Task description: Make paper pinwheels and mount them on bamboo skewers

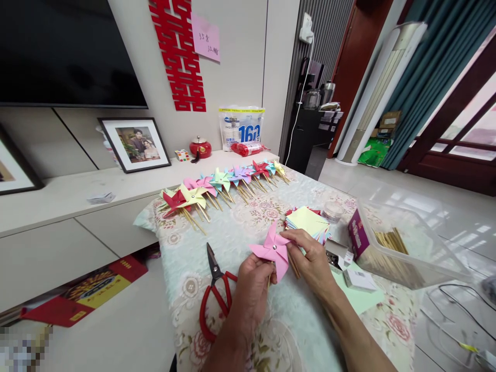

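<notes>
A pink paper pinwheel (pixel 273 251) with a silver pin at its centre is held over the table between both hands. My left hand (pixel 252 281) grips its wooden stick from below. My right hand (pixel 310 257) pinches one of the paper blades from the right side. Behind my right hand lies a stack of coloured paper squares (pixel 309 222).
Red-handled scissors (pixel 215 289) lie left of my hands on the floral tablecloth (pixel 248 217). A row of several finished pinwheels (pixel 222 187) lines the far edge. A clear plastic box of wooden sticks (pixel 395 248) stands at right, with a small round container (pixel 333 211) behind the paper.
</notes>
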The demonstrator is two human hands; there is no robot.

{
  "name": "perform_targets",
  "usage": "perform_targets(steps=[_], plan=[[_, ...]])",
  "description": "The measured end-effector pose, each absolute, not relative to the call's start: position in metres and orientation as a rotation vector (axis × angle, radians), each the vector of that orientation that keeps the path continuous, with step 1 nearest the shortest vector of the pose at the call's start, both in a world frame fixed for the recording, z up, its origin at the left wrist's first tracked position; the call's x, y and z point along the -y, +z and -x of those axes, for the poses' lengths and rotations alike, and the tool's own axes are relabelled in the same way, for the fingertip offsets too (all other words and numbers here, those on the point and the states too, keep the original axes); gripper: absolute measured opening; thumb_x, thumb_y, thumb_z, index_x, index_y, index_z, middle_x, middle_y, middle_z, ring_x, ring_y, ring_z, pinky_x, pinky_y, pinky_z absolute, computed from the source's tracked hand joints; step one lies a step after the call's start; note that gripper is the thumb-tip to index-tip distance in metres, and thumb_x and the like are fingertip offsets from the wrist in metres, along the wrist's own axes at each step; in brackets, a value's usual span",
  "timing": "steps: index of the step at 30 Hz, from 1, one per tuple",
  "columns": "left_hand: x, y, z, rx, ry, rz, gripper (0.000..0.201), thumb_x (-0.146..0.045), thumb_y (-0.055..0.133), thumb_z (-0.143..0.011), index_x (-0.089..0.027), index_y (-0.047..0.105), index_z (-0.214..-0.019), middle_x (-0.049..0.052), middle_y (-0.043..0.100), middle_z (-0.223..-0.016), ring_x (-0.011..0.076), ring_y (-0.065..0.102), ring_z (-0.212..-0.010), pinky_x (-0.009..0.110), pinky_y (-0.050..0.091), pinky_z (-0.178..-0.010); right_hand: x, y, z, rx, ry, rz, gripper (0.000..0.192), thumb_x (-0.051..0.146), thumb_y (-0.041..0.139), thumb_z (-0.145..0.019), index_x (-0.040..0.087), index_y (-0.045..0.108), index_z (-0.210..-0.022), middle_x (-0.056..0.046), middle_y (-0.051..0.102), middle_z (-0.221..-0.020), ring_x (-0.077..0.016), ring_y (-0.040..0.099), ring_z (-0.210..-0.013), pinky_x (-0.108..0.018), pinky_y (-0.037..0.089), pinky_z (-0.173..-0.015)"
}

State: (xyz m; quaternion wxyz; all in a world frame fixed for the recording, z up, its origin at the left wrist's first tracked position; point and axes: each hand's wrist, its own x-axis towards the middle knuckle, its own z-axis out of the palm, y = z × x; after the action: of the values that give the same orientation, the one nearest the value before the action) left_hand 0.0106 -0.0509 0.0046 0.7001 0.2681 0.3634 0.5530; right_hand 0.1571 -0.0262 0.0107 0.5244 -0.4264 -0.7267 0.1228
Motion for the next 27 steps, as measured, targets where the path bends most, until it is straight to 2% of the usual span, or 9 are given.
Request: perform_targets(steps=[8,13,15,20,24,27], plan=[[0.05,0.0,-0.013,-0.867,1.284,-0.644,0.009,-0.014,0.063,-0.056,-0.017,0.06,-0.063,-0.005,0.053,-0.051,0.0098,0.042,-0.049,0.024,0.033,-0.051,0.028,0.01,-0.157,1.782,0.302,1.075,0.03,0.008,0.051,-0.089,0.025,0.073,-0.1,-0.006,0.073,-0.099,-0.0204,0.068,-0.094,-0.034,0.053,-0.082],[0.046,-0.008,-0.012,-1.016,1.371,-0.741,0.01,-0.014,0.062,-0.058,-0.016,0.063,-0.068,-0.006,0.052,-0.052,0.0093,0.041,-0.051,0.022,0.033,-0.052,0.031,0.014,-0.156,1.741,0.347,1.021,0.034,0.01,0.052,-0.09,0.025,0.066,-0.117,-0.009,0.067,-0.116,-0.0234,0.06,-0.114,-0.041,0.047,-0.098],[0.045,-0.009,-0.011,-1.069,1.382,-0.788,0.013,-0.016,0.063,-0.06,-0.016,0.066,-0.072,-0.006,0.053,-0.052,0.0101,0.042,-0.052,0.022,0.034,-0.053,0.033,0.017,-0.155,1.705,0.406,0.999,0.032,0.013,0.055,-0.09,0.026,0.065,-0.118,-0.01,0.063,-0.125,-0.025,0.056,-0.121,-0.045,0.043,-0.103],[0.049,-0.008,-0.011,-1.204,1.391,-0.978,0.015,-0.02,0.063,-0.069,-0.017,0.069,-0.083,-0.003,0.059,-0.059,0.0123,0.045,-0.054,0.023,0.037,-0.054,0.039,0.021,-0.151,1.623,0.545,0.981,0.017,0.025,0.065,-0.089,0.025,0.068,-0.105,-0.011,0.058,-0.131,-0.0282,0.052,-0.127,-0.049,0.039,-0.107],[0.055,-0.006,-0.014,-1.242,1.479,-1.223,0.005,-0.019,0.063,-0.076,-0.019,0.068,-0.078,0.0,0.06,-0.072,0.0149,0.052,-0.065,0.024,0.041,-0.061,0.039,0.023,-0.148,1.612,0.6,0.985,0.009,0.03,0.067,-0.088,0.024,0.071,-0.094,-0.011,0.059,-0.129,-0.029,0.051,-0.127,-0.049,0.037,-0.107],[0.059,-0.004,-0.015,-1.27,1.514,-1.431,0.012,-0.013,0.057,-0.079,-0.02,0.066,-0.076,0.002,0.058,-0.078,0.0165,0.054,-0.071,0.026,0.043,-0.067,0.039,0.023,-0.148,1.605,0.611,0.989,0.007,0.03,0.068,-0.087,0.023,0.07,-0.088,-0.01,0.06,-0.128,-0.0284,0.052,-0.125,-0.047,0.037,-0.106]])
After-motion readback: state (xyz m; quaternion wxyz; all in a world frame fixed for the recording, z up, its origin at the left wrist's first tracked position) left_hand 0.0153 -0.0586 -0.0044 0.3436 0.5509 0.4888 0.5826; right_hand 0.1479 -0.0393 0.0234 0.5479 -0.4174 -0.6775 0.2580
